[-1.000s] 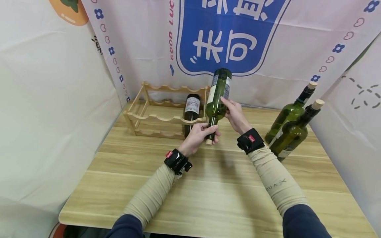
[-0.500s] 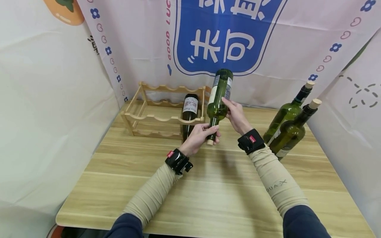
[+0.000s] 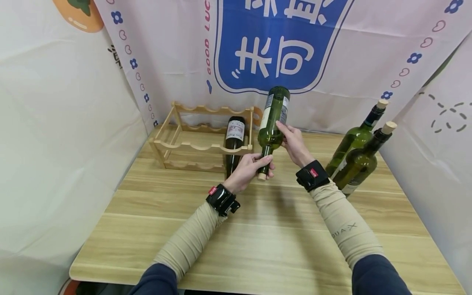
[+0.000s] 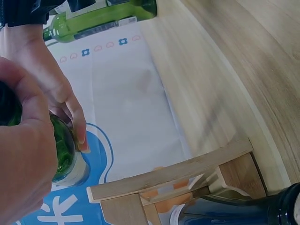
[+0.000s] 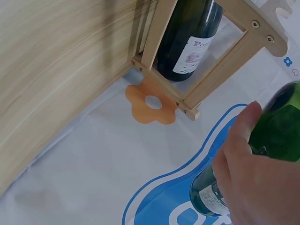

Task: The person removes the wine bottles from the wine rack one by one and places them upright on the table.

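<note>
A green wine bottle (image 3: 272,119) with a cork in its neck is held tilted over the table, base away from me and neck toward me. My left hand (image 3: 247,169) grips the neck just above the cork. My right hand (image 3: 293,141) holds the body from the right side, thumb along the glass. In the left wrist view both hands overlap the bottle (image 4: 65,150). Left of it stands a two-tier wooden wine rack (image 3: 200,148). A dark wine bottle (image 3: 235,133) with a pale label lies in the rack's right end, neck toward me.
Two more corked green wine bottles stand upright on the right, the nearer bottle (image 3: 363,162) beside my right wrist and the farther bottle (image 3: 354,141) behind it. A printed cloth (image 3: 184,86) hangs behind the wooden table (image 3: 258,246).
The held bottle and both hands stay almost in place against the rack. The whole view has shifted slightly, with the rack and standing bottles a little further left in it.
</note>
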The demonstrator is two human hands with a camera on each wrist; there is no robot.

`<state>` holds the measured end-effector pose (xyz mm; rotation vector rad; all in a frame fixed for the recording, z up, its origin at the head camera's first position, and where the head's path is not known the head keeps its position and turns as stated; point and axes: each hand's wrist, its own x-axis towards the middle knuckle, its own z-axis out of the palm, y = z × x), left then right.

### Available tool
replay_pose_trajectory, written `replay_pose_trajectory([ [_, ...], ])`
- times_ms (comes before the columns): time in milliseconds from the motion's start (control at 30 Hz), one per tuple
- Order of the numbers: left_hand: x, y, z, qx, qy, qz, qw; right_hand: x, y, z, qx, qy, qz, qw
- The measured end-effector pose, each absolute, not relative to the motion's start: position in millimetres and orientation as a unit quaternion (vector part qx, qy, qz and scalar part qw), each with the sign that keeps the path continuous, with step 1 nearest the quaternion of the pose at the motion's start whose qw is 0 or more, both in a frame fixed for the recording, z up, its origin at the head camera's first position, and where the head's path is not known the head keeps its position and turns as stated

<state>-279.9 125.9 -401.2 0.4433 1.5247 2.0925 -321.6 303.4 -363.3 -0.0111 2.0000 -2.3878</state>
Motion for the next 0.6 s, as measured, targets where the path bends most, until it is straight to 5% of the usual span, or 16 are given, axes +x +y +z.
replay_pose_trajectory([
  [367, -278, 128, -398, 0.169, 0.551, 0.777, 0.253, -320, 306, -360, -0.004, 0.725, -0.688, -0.016],
  [600, -277, 129, -394, 0.172, 0.546, 0.779, 0.255, -302, 304, -377, -0.099, 0.880, -0.403, -0.233],
])
